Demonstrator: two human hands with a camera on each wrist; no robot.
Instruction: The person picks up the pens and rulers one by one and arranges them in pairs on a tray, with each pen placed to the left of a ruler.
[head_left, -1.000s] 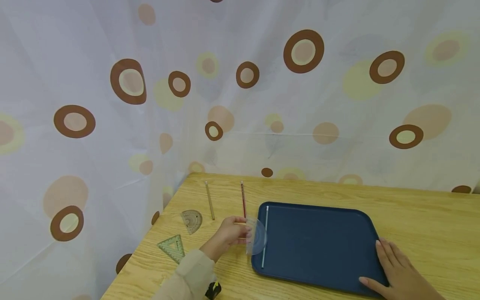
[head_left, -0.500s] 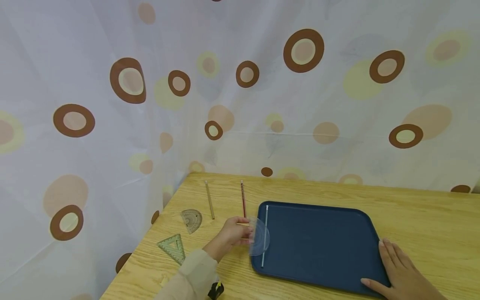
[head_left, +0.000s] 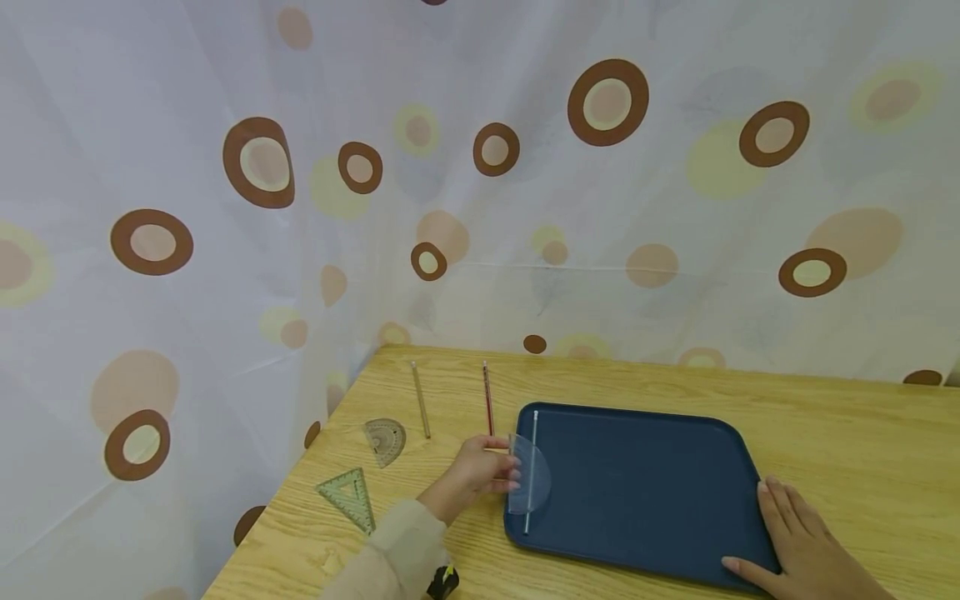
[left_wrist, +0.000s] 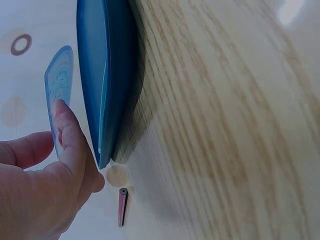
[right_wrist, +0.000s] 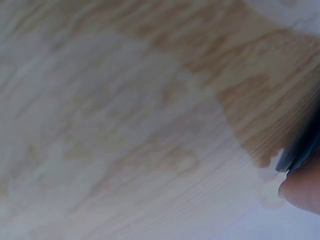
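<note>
My left hand (head_left: 478, 468) pinches a clear half-round protractor (head_left: 536, 482) by its straight side, thumb against fingers. It hangs above the left edge of a dark blue tray (head_left: 645, 492). A light blue pencil (head_left: 535, 427) lies inside along that edge, partly seen through the protractor. In the left wrist view the protractor (left_wrist: 61, 75) is apart from the tray (left_wrist: 92, 45). My right hand (head_left: 806, 542) rests on the tray's right edge, fingers extended and thumb over the rim. In the right wrist view only a fingertip (right_wrist: 304, 189) by the tray's edge (right_wrist: 297, 150) shows.
On the wooden table (head_left: 862, 467), left of the tray, lie a red pencil (head_left: 488, 396), a tan pencil (head_left: 421, 400), a smaller protractor (head_left: 387, 442) and a green set square (head_left: 348, 497). A black-and-yellow object (head_left: 442, 582) is partly hidden by the left sleeve. A patterned curtain (head_left: 480, 317) hangs behind.
My left hand has moved a little to the right with the protractor, bringing it further over the tray's left side. My right hand has stayed almost still on the tray.
</note>
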